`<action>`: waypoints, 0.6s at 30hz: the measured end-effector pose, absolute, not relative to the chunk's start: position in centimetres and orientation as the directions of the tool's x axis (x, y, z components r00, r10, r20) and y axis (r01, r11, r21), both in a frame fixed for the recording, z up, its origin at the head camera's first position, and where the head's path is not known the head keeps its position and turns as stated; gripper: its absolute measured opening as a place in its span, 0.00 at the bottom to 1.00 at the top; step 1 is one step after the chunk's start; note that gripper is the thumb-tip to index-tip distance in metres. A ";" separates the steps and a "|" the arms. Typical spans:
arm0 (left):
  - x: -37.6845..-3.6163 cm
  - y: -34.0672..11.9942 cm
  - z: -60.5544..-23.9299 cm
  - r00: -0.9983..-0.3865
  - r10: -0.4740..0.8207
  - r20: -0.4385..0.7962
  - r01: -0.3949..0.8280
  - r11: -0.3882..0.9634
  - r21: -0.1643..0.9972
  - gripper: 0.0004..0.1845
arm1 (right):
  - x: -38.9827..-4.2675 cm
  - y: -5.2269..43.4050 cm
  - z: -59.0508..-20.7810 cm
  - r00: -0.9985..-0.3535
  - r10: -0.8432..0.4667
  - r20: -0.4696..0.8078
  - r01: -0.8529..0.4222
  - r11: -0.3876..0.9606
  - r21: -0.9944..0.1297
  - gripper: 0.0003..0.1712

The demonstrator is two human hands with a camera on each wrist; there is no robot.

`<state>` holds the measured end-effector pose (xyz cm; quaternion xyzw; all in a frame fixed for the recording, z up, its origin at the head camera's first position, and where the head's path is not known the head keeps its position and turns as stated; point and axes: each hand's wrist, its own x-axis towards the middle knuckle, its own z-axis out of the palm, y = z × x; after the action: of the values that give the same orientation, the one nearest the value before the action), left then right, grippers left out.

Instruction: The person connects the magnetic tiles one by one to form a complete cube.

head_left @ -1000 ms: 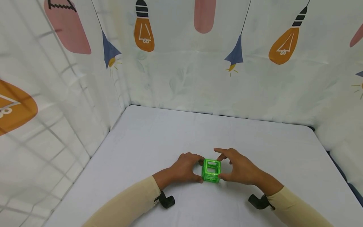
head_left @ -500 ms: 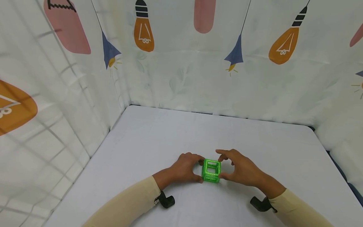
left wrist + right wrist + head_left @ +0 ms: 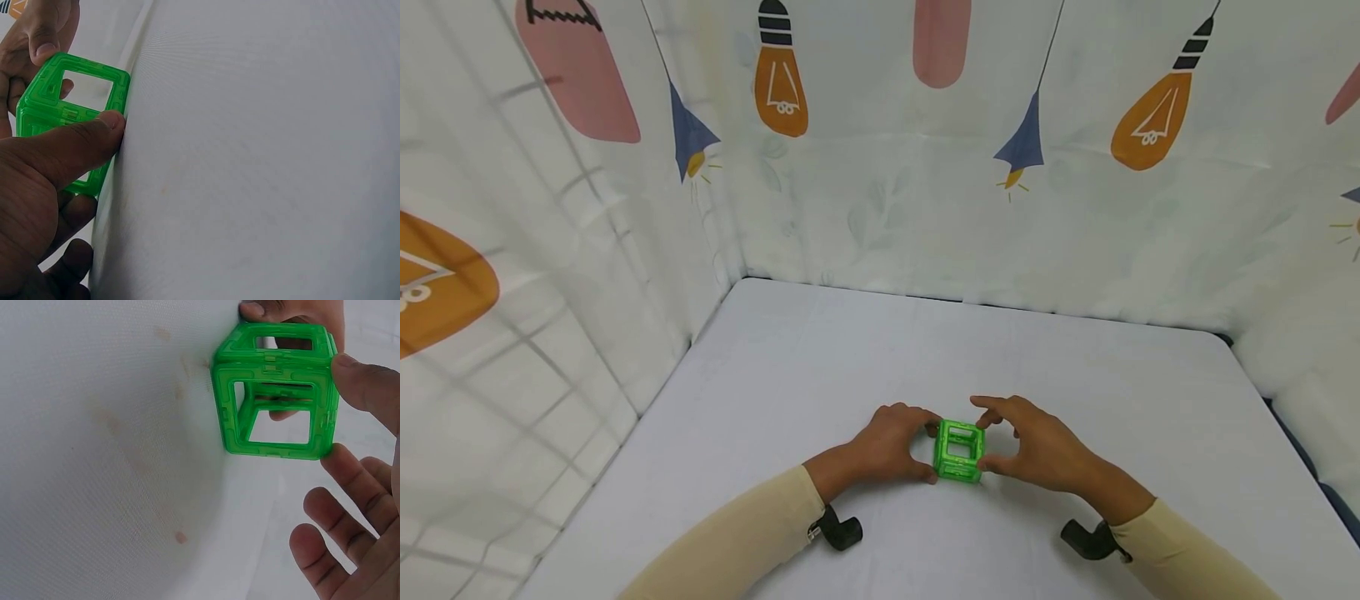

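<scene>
A small green cube (image 3: 958,451) built of see-through square frames stands on the white table (image 3: 850,358). My left hand (image 3: 891,446) grips its left side, thumb at the near edge and fingers at the far edge. My right hand (image 3: 1033,450) pinches its right side between thumb and forefinger, the other fingers spread loose. In the left wrist view my thumb lies across the cube (image 3: 72,122). The right wrist view shows the cube (image 3: 275,390) hollow, with my right hand (image 3: 340,409) at its corners.
Curtain walls (image 3: 880,167) printed with bulbs and lamps close the table at the back, left and right. Black wrist mounts (image 3: 838,531) sit under both beige sleeves. White cloth covers the table all around the cube.
My right hand shifted very slightly to the right along the cube's side. The cube and my left hand have stayed where they were.
</scene>
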<state>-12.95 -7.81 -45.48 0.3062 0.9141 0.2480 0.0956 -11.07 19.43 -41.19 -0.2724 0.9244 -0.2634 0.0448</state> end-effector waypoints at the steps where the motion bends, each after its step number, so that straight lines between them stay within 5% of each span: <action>1: -13.0 -7.8 -45.5 -0.794 0.608 -0.024 0.512 0.689 0.512 0.38 | -11.1 19.4 -41.2 -0.849 -0.525 0.057 -0.477 0.715 -0.511 0.51; 18: -12.9 -8.2 -45.1 -0.791 0.608 -0.069 0.491 0.698 0.522 0.43 | -10.6 20.1 -41.4 -0.864 -0.500 0.053 -0.456 0.733 -0.505 0.52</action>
<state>-12.90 -8.16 -45.06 0.3010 0.9136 0.2463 0.1189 -10.63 20.11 -41.43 -0.2571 0.9299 -0.2594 0.0430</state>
